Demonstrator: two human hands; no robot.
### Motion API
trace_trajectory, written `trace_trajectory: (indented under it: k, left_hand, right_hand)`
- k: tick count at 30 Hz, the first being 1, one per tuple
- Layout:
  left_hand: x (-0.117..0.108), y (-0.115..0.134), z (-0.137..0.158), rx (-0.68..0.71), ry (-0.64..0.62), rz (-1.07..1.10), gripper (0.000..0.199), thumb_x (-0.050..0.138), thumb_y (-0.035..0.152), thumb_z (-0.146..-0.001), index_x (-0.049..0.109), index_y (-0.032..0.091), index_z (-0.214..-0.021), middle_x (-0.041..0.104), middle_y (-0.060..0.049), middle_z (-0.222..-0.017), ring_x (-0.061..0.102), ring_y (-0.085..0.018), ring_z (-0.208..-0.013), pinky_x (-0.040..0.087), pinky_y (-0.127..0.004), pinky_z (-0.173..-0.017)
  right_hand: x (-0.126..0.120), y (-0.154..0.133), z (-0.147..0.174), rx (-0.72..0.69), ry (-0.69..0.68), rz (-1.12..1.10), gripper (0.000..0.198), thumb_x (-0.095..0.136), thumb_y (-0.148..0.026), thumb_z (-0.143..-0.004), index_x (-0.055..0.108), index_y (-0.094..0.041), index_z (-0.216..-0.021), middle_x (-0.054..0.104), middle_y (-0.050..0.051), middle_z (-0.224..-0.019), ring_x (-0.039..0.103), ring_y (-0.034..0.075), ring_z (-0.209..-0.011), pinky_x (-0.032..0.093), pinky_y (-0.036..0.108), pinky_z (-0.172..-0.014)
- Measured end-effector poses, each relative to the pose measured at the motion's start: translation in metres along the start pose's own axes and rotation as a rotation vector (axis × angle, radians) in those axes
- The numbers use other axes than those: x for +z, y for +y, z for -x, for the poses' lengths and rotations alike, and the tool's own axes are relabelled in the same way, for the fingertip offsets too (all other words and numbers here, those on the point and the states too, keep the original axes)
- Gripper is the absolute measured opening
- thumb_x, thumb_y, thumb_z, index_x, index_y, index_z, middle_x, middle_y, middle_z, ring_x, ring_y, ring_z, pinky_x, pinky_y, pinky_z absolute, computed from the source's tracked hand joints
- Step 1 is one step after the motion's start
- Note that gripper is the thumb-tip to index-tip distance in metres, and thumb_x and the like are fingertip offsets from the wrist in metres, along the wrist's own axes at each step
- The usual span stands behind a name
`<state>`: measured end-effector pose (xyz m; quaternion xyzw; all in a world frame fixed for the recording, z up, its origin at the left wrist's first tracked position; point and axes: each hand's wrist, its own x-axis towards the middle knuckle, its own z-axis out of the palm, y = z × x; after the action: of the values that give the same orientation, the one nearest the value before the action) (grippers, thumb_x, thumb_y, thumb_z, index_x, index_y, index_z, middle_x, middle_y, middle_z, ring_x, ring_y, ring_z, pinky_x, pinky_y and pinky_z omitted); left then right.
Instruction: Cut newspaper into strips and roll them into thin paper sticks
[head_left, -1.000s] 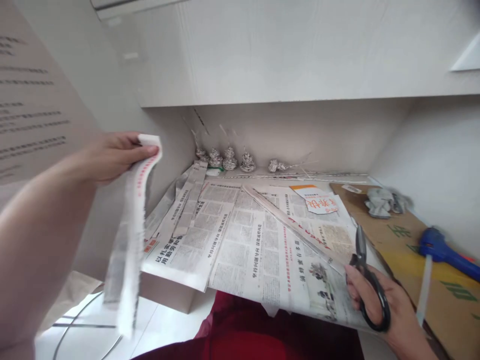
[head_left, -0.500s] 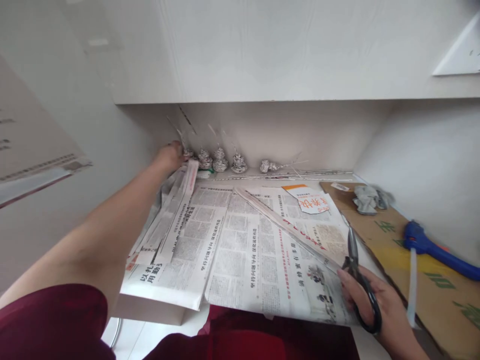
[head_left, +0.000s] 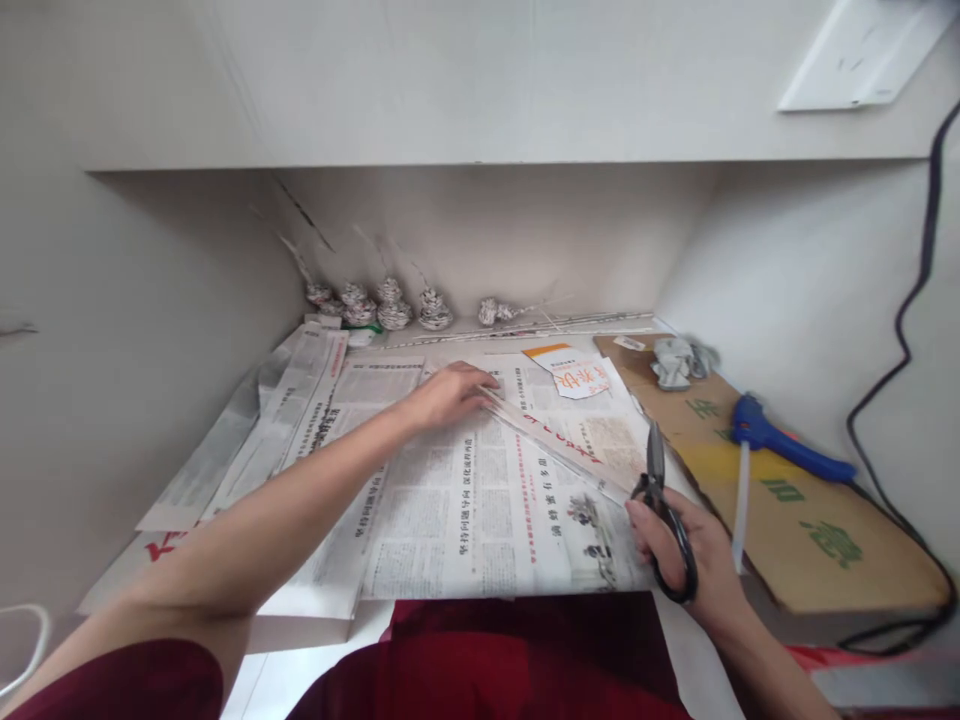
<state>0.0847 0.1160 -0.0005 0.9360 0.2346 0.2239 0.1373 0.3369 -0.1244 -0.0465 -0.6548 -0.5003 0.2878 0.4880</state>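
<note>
My right hand [head_left: 686, 550] is closed around black-handled scissors [head_left: 655, 470], whose blades point away from me. A long folded newspaper strip [head_left: 551, 440] with red writing runs diagonally, its near end reaching the fingers of that hand. At the strip's far end is my left hand [head_left: 454, 393], its fingers bent and closed over the tip. Newspaper sheets [head_left: 435, 540] lie flat under both hands. To the left, a fan of cut newspaper strips [head_left: 277, 400] rests on the sheets.
Several small gourd-shaped woven paper pieces [head_left: 394, 305] stand along the back wall. Thin rolled paper sticks [head_left: 570, 325] lie beside them. At the right, a cardboard sheet [head_left: 780, 510] carries a blue glue gun [head_left: 787, 445] and a grey crumpled cloth [head_left: 675, 362]. A black cable [head_left: 900, 330] hangs at far right.
My left hand has come from the back left, beside the paper gourds, to the far end of the newspaper strip. The view has turned right. My right hand still holds the scissors.
</note>
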Motion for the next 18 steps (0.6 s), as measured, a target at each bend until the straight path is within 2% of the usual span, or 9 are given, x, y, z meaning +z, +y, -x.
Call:
trace_trajectory:
  k: [3, 7, 10, 13, 18]
  left_hand:
    - [0.025, 0.027, -0.007, 0.189, -0.079, 0.057, 0.040, 0.061, 0.029, -0.086, 0.057, 0.017, -0.124, 0.064, -0.014, -0.116, 0.057, -0.024, -0.113, 0.041, -0.038, -0.099]
    - [0.052, 0.058, -0.014, 0.250, -0.139, 0.072, 0.046, 0.061, 0.030, -0.086, 0.051, 0.018, -0.130, 0.060, -0.014, -0.124, 0.052, -0.026, -0.119, 0.038, -0.043, -0.101]
    - [0.065, 0.071, -0.017, 0.270, -0.146, 0.047, 0.033, 0.057, 0.026, -0.089, 0.058, 0.018, -0.121, 0.065, -0.011, -0.116, 0.059, -0.024, -0.109, 0.040, -0.042, -0.098]
    - [0.074, 0.074, -0.018, 0.261, -0.104, 0.007, 0.021, 0.050, 0.020, -0.092, 0.065, 0.017, -0.106, 0.070, -0.008, -0.102, 0.063, -0.021, -0.097, 0.046, -0.037, -0.090]
    - [0.076, 0.072, -0.011, 0.151, 0.072, 0.041, 0.021, 0.047, 0.020, -0.093, 0.067, 0.017, -0.099, 0.072, -0.006, -0.093, 0.066, -0.018, -0.087, 0.051, -0.032, -0.082]
  right_hand:
    - [-0.001, 0.004, 0.001, -0.011, 0.032, -0.049, 0.033, 0.060, -0.045, -0.084, 0.051, -0.020, -0.064, 0.048, -0.003, -0.047, 0.043, 0.012, -0.044, 0.034, 0.024, -0.043]
    - [0.000, 0.009, 0.001, -0.028, 0.151, -0.176, 0.031, 0.059, -0.043, -0.086, 0.052, -0.020, -0.066, 0.049, -0.004, -0.050, 0.044, 0.011, -0.043, 0.035, 0.024, -0.044]
    - [0.000, 0.010, 0.001, -0.037, 0.223, -0.263, 0.034, 0.057, -0.045, -0.088, 0.050, -0.020, -0.064, 0.049, -0.004, -0.050, 0.045, 0.011, -0.044, 0.035, 0.024, -0.045]
    - [-0.001, 0.008, 0.000, -0.025, 0.249, -0.312, 0.035, 0.056, -0.046, -0.088, 0.050, -0.020, -0.065, 0.048, -0.004, -0.050, 0.046, 0.011, -0.043, 0.035, 0.024, -0.043]
    - [-0.001, 0.002, -0.001, -0.028, 0.231, -0.299, 0.033, 0.060, -0.045, -0.086, 0.049, -0.020, -0.067, 0.051, -0.004, -0.054, 0.049, 0.010, -0.046, 0.039, 0.023, -0.048]
